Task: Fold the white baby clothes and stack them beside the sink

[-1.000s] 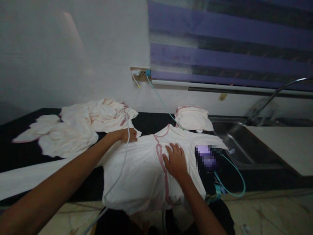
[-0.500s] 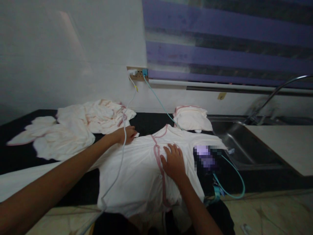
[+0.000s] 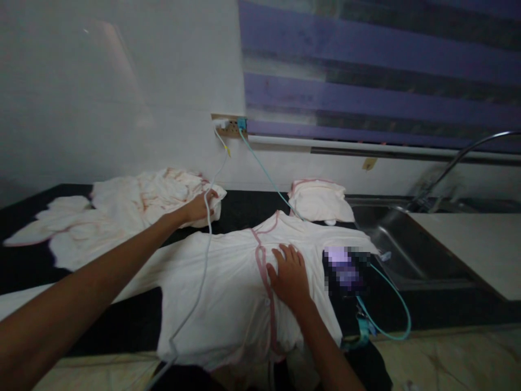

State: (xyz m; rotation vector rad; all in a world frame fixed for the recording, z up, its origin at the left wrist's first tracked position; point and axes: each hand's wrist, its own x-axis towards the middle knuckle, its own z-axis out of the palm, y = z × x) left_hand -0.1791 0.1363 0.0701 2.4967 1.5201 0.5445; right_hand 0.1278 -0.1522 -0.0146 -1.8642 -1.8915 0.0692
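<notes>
A white long-sleeved button-up top [image 3: 228,282] with pink trim lies spread face up on the black counter, its lower hem hanging at the front edge. My right hand [image 3: 290,274] rests flat on its chest beside the pink placket, fingers spread. My left hand [image 3: 200,209] touches the right end of a crumpled pile of white clothes [image 3: 134,203] with pink edging. Its fingers look slightly bent and apart, partly hidden by a white cable [image 3: 207,244] that runs down across the top.
A folded white garment [image 3: 319,201] lies by the wall. A blurred-out phone [image 3: 344,269] on a teal cable sits right of the top. Further right are a steel sink [image 3: 407,244], a tap [image 3: 459,155] and a pale board [image 3: 468,244]. A wall socket [image 3: 232,127] holds both plugs.
My left hand has moved from the top's shoulder back and slightly left to the crumpled pile. My right hand stays on the chest of the top.
</notes>
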